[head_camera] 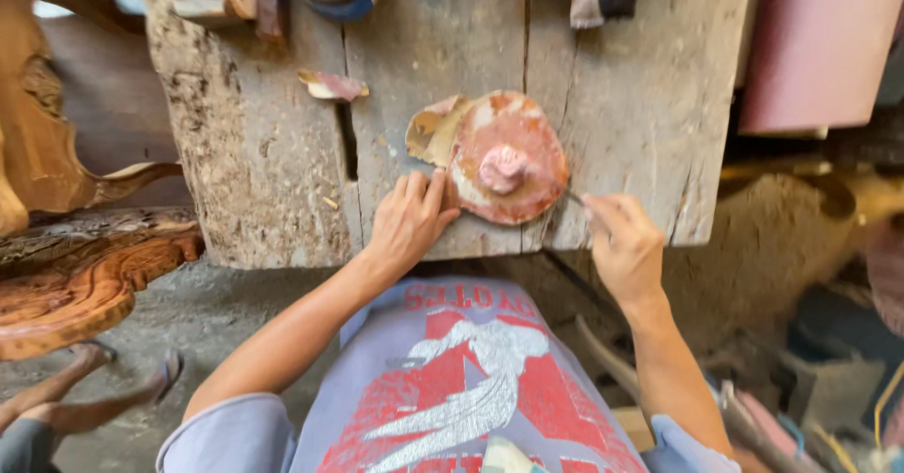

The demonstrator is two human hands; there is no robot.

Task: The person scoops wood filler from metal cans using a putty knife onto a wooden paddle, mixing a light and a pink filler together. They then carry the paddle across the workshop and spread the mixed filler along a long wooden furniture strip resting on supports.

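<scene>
On a cracked grey plank bench (282,153), left hand (407,224) presses flat beside a reddish disc (510,158); right hand (623,242) pinches a thin tool.

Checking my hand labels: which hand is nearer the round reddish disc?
Left. The left hand touches the disc's near-left edge; the right hand is off its right side, holding a thin tool.

Seen from above, a person at lower centre of the frame wears a pale grey-blue T-shirt with short sleeves, the cuffs showing at lower left and lower right. Across the chest runs a large red printed panel with a white, silvery figure at its middle and red lettering along the upper edge. Both forearms are bare from the sleeves down. The left hand (407,221) and right hand (623,245) carry no gloves, rings or watch.
</scene>
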